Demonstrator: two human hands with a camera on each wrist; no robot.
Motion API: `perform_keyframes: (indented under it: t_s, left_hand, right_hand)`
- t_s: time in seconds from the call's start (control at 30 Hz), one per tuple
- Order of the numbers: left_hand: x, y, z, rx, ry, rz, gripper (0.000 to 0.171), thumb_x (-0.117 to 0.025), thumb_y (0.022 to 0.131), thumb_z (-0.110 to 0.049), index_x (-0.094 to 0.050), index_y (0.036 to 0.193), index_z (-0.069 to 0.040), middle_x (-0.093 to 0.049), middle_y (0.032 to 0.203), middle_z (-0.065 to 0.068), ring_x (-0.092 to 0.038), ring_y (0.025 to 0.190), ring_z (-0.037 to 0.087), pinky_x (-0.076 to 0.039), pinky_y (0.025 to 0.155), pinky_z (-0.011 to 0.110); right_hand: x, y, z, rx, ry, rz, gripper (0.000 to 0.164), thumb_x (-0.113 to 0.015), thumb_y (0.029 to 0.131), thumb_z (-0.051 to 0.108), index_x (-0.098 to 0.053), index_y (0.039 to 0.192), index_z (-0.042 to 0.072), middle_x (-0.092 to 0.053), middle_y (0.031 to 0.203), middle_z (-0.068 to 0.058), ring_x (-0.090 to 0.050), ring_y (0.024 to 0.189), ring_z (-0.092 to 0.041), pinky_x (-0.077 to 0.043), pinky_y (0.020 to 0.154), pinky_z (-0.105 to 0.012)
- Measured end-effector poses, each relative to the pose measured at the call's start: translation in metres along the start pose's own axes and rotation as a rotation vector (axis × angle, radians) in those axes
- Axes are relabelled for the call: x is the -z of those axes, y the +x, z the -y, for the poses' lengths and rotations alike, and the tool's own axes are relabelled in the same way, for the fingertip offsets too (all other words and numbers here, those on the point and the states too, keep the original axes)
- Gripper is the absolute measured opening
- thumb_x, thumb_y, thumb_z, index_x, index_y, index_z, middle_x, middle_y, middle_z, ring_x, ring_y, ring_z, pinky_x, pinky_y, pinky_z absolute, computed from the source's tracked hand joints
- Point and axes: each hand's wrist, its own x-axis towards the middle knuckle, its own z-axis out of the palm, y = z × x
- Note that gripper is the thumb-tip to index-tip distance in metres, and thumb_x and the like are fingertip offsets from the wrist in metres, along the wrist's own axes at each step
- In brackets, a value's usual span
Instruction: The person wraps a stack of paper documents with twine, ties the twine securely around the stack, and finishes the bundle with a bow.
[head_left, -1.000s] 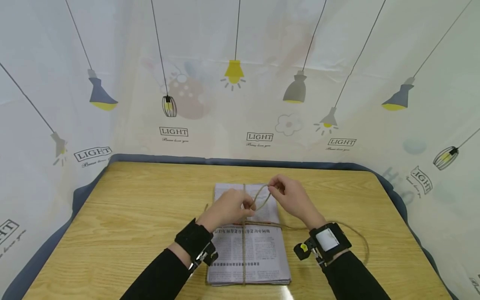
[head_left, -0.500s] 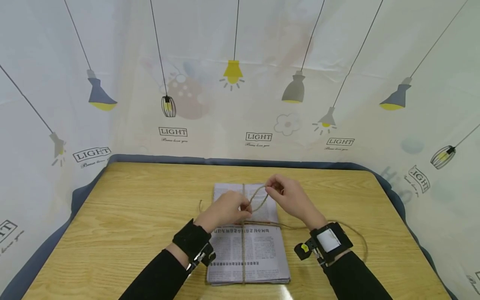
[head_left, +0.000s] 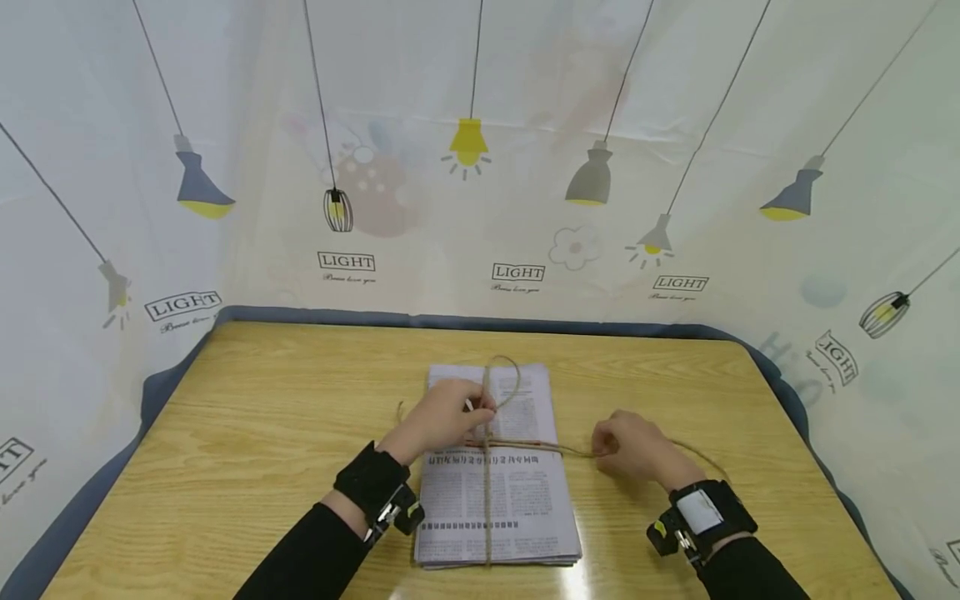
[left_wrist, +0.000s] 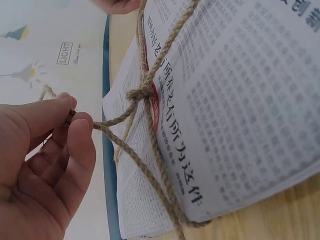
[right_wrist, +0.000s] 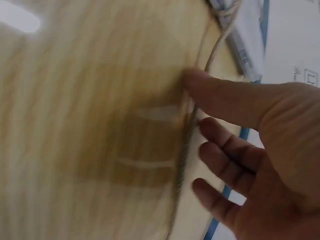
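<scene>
A stack of newspapers (head_left: 525,500) lies on the table, bound lengthwise and crosswise with brown twine (head_left: 488,517). Near the crossing, a small knot (left_wrist: 140,93) shows in the left wrist view. My left hand (head_left: 442,412) is over the upper left of the stack, pinching the twine between thumb and fingertips; a loop (head_left: 513,375) of it rises past the fingers. To the right of the stack, my right hand (head_left: 633,446) is at the loose length of twine (right_wrist: 182,170). Its thumb crosses that strand, with the other fingers loosely bent and spread beside it.
The wooden table (head_left: 262,467) has a dark blue edge (head_left: 322,317) along its back and sides. A pale cloth (head_left: 420,192) printed with lamps hangs behind it. A short twine end (head_left: 400,410) sticks out left of the stack.
My right hand has let go of the loop and moved right and down to the loose twine. The loop now stands from my left hand, which has shifted slightly left.
</scene>
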Motion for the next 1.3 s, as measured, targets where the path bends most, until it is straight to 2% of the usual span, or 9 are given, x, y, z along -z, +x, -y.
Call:
perform_keyframes:
  t_s: [0.1,0.2,0.3,0.47,0.57,0.7,0.9,1.03,1.3]
  left_hand:
    - [0.001,-0.001,0.002,-0.011,-0.017,-0.011,0.017,-0.057,0.091,-0.029,-0.066,0.094,-0.015,-0.06,0.082,-0.008,-0.056,0.064,0.008,-0.045,0.056,0.025]
    - [0.001,-0.001,0.003,-0.028,-0.035,-0.016,0.018,-0.056,0.091,-0.029,-0.066,0.094,-0.013,-0.06,0.082,-0.006,-0.055,0.063,0.009,-0.046,0.055,0.025]
    - [0.0,-0.002,0.004,-0.045,-0.043,-0.013,0.018,-0.055,0.092,-0.028,-0.065,0.095,-0.013,-0.061,0.083,-0.003,-0.055,0.061,0.008,-0.046,0.054,0.025]
    - [-0.002,-0.003,0.004,-0.084,-0.031,-0.014,0.017,-0.054,0.092,-0.028,-0.065,0.097,-0.015,-0.061,0.084,-0.007,-0.055,0.069,0.007,-0.045,0.063,0.024]
    - [-0.002,-0.004,0.001,-0.104,-0.036,-0.01,0.017,-0.054,0.092,-0.028,-0.065,0.098,-0.017,-0.06,0.085,-0.009,-0.055,0.073,0.007,-0.045,0.067,0.024]
    - [-0.004,-0.005,-0.003,-0.116,-0.054,0.002,0.017,-0.053,0.093,-0.028,-0.064,0.1,-0.018,-0.06,0.09,-0.008,-0.056,0.074,0.009,-0.046,0.065,0.024]
    - [-0.007,-0.004,-0.005,-0.136,-0.09,0.035,0.014,-0.051,0.094,-0.028,-0.064,0.099,-0.024,-0.065,0.095,-0.001,-0.06,0.08,0.013,-0.047,0.067,0.023]
    - [-0.01,-0.002,-0.005,-0.153,-0.06,0.036,0.015,-0.052,0.093,-0.028,-0.065,0.099,-0.024,-0.066,0.095,-0.003,-0.06,0.078,0.01,-0.046,0.066,0.021]
    - [-0.01,-0.001,-0.008,-0.17,0.08,0.006,0.02,-0.053,0.093,-0.025,-0.066,0.104,-0.016,-0.066,0.089,-0.003,-0.054,0.063,0.001,-0.044,0.063,0.019]
  right_hand:
    - [-0.006,-0.005,-0.014,0.004,-0.005,-0.052,0.011,-0.068,0.081,0.019,-0.058,0.077,0.019,-0.05,0.076,0.004,-0.044,0.07,-0.011,-0.038,0.063,-0.028]
    - [-0.004,-0.005,-0.02,-0.021,0.075,-0.064,0.008,-0.06,0.088,0.019,-0.056,0.082,0.018,-0.051,0.074,0.004,-0.044,0.066,-0.01,-0.038,0.06,-0.026]
    - [0.003,-0.001,-0.018,-0.062,0.134,-0.047,0.007,-0.055,0.091,0.02,-0.058,0.087,0.015,-0.053,0.073,0.002,-0.046,0.063,-0.012,-0.039,0.056,-0.027]
    - [0.02,0.017,-0.005,-0.09,0.104,-0.065,0.019,-0.054,0.091,0.027,-0.06,0.083,0.011,-0.048,0.066,0.002,-0.043,0.057,-0.012,-0.035,0.053,-0.027]
    - [0.031,0.032,0.007,-0.08,0.16,-0.077,0.026,-0.052,0.092,0.029,-0.059,0.078,0.009,-0.044,0.063,0.001,-0.04,0.055,-0.013,-0.032,0.054,-0.027]
    - [0.043,0.053,0.03,-0.032,0.241,-0.076,0.025,-0.049,0.094,0.027,-0.062,0.086,0.008,-0.053,0.07,-0.002,-0.044,0.059,-0.015,-0.035,0.056,-0.028]
    - [0.054,0.081,0.067,0.044,0.208,-0.127,0.022,-0.052,0.092,0.031,-0.068,0.094,0.015,-0.062,0.081,-0.002,-0.051,0.067,-0.014,-0.04,0.06,-0.029]
    - [0.058,0.093,0.088,0.103,0.21,-0.129,0.021,-0.056,0.091,0.031,-0.07,0.094,0.017,-0.066,0.083,0.0,-0.055,0.068,-0.013,-0.043,0.062,-0.029]
    - [0.067,0.106,0.125,0.226,0.206,-0.038,0.026,-0.051,0.094,0.031,-0.071,0.089,0.015,-0.068,0.083,0.0,-0.05,0.061,-0.012,-0.041,0.059,-0.026]
